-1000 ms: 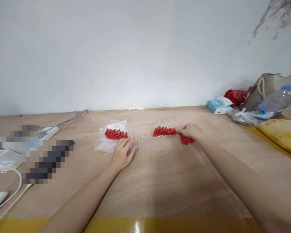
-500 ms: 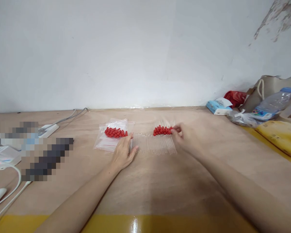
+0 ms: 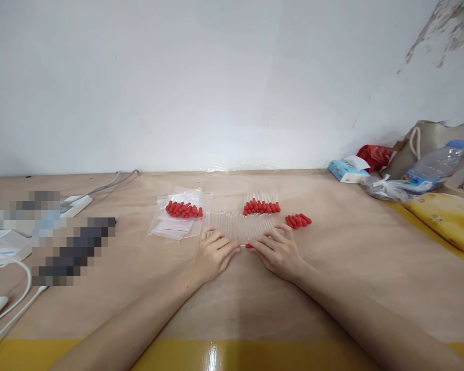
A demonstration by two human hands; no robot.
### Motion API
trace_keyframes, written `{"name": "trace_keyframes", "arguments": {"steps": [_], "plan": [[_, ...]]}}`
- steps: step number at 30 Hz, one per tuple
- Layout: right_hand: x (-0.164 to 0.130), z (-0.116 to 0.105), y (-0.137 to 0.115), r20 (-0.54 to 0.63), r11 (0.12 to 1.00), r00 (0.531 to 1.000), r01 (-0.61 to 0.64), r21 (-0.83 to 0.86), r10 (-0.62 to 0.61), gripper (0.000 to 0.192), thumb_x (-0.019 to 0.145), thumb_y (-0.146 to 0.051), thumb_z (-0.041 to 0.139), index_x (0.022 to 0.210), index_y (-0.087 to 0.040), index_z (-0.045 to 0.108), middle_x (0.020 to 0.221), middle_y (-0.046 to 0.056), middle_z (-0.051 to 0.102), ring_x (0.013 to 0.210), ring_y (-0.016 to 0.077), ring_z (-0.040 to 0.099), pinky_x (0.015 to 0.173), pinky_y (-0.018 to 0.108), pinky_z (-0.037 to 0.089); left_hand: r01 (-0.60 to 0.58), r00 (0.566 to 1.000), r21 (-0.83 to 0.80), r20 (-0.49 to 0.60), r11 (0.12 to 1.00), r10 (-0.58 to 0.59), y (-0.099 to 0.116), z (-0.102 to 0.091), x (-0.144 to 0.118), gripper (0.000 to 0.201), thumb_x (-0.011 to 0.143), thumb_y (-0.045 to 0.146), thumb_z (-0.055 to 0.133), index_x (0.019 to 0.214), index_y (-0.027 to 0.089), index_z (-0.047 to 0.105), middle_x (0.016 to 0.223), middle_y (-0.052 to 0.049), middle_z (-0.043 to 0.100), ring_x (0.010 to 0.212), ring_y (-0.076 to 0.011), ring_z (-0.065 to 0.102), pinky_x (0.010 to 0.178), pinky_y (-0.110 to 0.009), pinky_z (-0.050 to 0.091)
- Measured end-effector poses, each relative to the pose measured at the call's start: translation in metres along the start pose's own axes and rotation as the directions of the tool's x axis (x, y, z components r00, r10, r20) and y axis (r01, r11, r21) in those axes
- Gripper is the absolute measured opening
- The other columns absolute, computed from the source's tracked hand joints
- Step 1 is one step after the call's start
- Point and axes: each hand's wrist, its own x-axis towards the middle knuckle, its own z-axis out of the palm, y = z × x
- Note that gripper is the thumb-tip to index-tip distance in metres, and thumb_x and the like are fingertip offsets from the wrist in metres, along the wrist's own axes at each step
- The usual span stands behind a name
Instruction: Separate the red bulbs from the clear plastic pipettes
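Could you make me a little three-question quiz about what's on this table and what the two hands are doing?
1. True or false: the plastic bag at the left has red caps inside it.
2. Which lies nearest the right hand? A) water bottle B) loose red caps C) blue tissue pack
3. What do both the left hand and the right hand touch?

Key:
1. True.
2. B.
3. The row of clear tubes lying flat on the table; the fingertips of both hands rest at its near edge, with a small red piece between them.
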Motion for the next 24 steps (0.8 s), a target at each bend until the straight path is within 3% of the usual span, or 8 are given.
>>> {"name": "trace_keyframes", "arguments": {"steps": [6, 10, 12, 14, 17, 20, 22, 24], "plan": [[-0.005, -0.008, 0.001, 0.103, 0.998, 0.993, -0.06, -0.001, 0.06, 0.018, 0.083, -0.016, 0.047, 0.082, -0.025, 0.063, 0.062, -0.003, 0.062, 0.072, 0.0121, 0.053, 0.093, 0.039, 0.023, 0.06, 0.996, 0.002, 0.073, 0.998, -0.06, -0.004, -0.004, -0.007, 0.015, 0.085, 0.023, 0.049, 0.087, 0.024, 0.063, 0.066, 0.001, 0.064, 0.067, -0.0141, 0.054, 0.083, -0.039, 0.032], [-0.013, -0.016, 0.023, 0.035, 0.968, 0.969, -0.248, 0.044, 0.246, 0.017, 0.08, -0.018, 0.05, 0.087, -0.026, 0.064, 0.074, -0.001, 0.066, 0.077, 0.0152, 0.055, 0.086, 0.037, 0.031, 0.25, 0.968, -0.034, 0.02, 0.968, -0.25, -0.025, -0.01, -0.016, 0.018, 0.086, 0.025, 0.046, 0.087, 0.022, 0.063, 0.071, -0.002, 0.064, 0.066, -0.0149, 0.055, 0.072, -0.034, 0.04], [-0.013, -0.02, 0.04, -0.03, 0.889, 0.896, -0.433, 0.15, 0.442, 0.019, 0.082, -0.023, 0.049, 0.092, -0.024, 0.064, 0.082, 0.003, 0.065, 0.079, 0.0161, 0.055, 0.078, 0.033, 0.039, 0.36, 0.932, -0.077, -0.022, 0.93, -0.363, -0.035, -0.01, -0.018, 0.022, 0.087, 0.025, 0.043, 0.095, 0.02, 0.062, 0.077, -0.004, 0.062, 0.07, -0.0152, 0.055, 0.068, -0.031, 0.043], [-0.012, -0.025, 0.059, -0.044, 0.762, 0.781, -0.594, 0.259, 0.623, 0.024, 0.083, -0.028, 0.046, 0.097, -0.021, 0.064, 0.091, 0.006, 0.062, 0.08, 0.0156, 0.056, 0.071, 0.029, 0.044, 0.424, 0.903, -0.086, -0.035, 0.902, -0.428, -0.043, -0.007, -0.016, 0.027, 0.087, 0.021, 0.038, 0.106, 0.018, 0.058, 0.083, -0.006, 0.057, 0.074, -0.0153, 0.054, 0.068, -0.029, 0.045], [-0.015, -0.03, 0.091, -0.025, 0.579, 0.597, -0.766, 0.279, 0.802, 0.03, 0.08, -0.032, 0.046, 0.098, -0.017, 0.064, 0.091, 0.008, 0.058, 0.075, 0.0148, 0.057, 0.065, 0.026, 0.045, 0.441, 0.895, -0.041, -0.057, 0.897, -0.442, -0.051, 0.001, -0.012, 0.035, 0.085, 0.014, 0.035, 0.116, 0.015, 0.052, 0.088, -0.007, 0.051, 0.077, -0.0149, 0.052, 0.071, -0.029, 0.046], [-0.027, -0.029, 0.118, 0.033, 0.385, 0.409, -0.881, 0.276, 0.912, 0.034, 0.076, -0.033, 0.05, 0.101, -0.014, 0.062, 0.079, 0.006, 0.058, 0.063, 0.0131, 0.054, 0.059, 0.026, 0.045, 0.416, 0.904, -0.04, -0.089, 0.908, -0.418, -0.057, 0.007, -0.011, 0.034, 0.083, 0.012, 0.037, 0.112, 0.014, 0.054, 0.087, -0.006, 0.049, 0.077, -0.0145, 0.051, 0.07, -0.028, 0.046], [-0.035, -0.026, 0.128, 0.089, 0.305, 0.348, -0.899, 0.314, 0.933, 0.035, 0.072, -0.035, 0.054, 0.098, -0.012, 0.061, 0.072, 0.004, 0.058, 0.06, 0.0129, 0.054, 0.056, 0.025, 0.044, 0.4, 0.911, -0.052, -0.088, 0.915, -0.403, -0.06, 0.009, -0.011, 0.03, 0.083, 0.012, 0.039, 0.107, 0.015, 0.056, 0.085, -0.006, 0.05, 0.074, -0.0142, 0.052, 0.069, -0.027, 0.046], [-0.039, -0.022, 0.129, 0.151, 0.275, 0.34, -0.9, 0.339, 0.928, 0.033, 0.069, -0.038, 0.058, 0.09, -0.013, 0.061, 0.069, 0.004, 0.059, 0.06, 0.0132, 0.055, 0.054, 0.024, 0.044, 0.384, 0.919, -0.059, -0.07, 0.922, -0.387, -0.061, 0.01, -0.012, 0.028, 0.082, 0.012, 0.039, 0.103, 0.015, 0.057, 0.084, -0.005, 0.052, 0.073, -0.0141, 0.053, 0.068, -0.027, 0.047]]}}
